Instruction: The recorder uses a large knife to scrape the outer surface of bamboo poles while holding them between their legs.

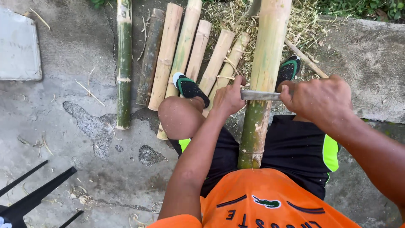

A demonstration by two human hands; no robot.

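A thick bamboo pole (265, 63) stands slanted between my knees, its lower end resting against my orange shirt. A flat metal blade (259, 95) lies crosswise on the pole's face. My left hand (229, 98) grips the blade's left end and my right hand (320, 99) grips its right end. The pole's upper part is pale and scraped; the lower part (252, 139) is still green with patches of skin.
Several cut bamboo lengths (185, 50) lie side by side on the concrete ahead, with a green one (123, 63) apart at the left. Shavings (228, 17) are heaped behind them. A black chair frame (29, 196) sits bottom left, a grey slab (19, 46) top left.
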